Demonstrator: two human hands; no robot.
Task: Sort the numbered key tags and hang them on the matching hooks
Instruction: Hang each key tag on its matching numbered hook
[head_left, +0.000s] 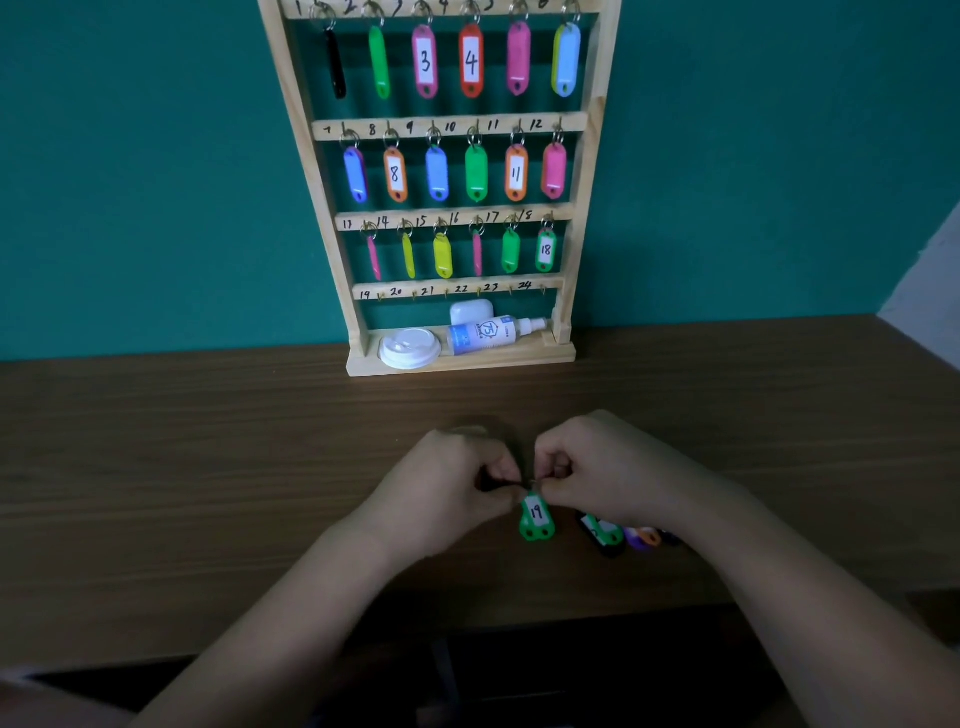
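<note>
The fingers (501, 465) of the left hand (457, 483) and the fingers (553, 462) of the right hand (597, 467) are curled in tight. Both sets pinch the top of a green tag (536, 517), where its little metal ring is. The two hands almost touch each other. The green tag hangs down between them and shows the number 19. It is low over the desk (208, 467), and I cannot tell if its bottom end touches the wood.

Just to the right of it, partly under the right wrist, a small pile of tags (608, 535) lies on the desk. I can see black, green, purple and orange ones in it.

Farther back, a wooden rack (582, 171) stands on the desk against a teal wall (156, 182). Its top three rows are full of bright tags that hang on hooks. The bottom bar (457, 288) has the numbers 19 to 24 written on it, and hook 19 (382, 297) is at its left end.

In the tray at the foot of the rack lie a white cup lid (410, 349), a spray bottle (488, 335) on its side and a small white case (470, 312).
</note>
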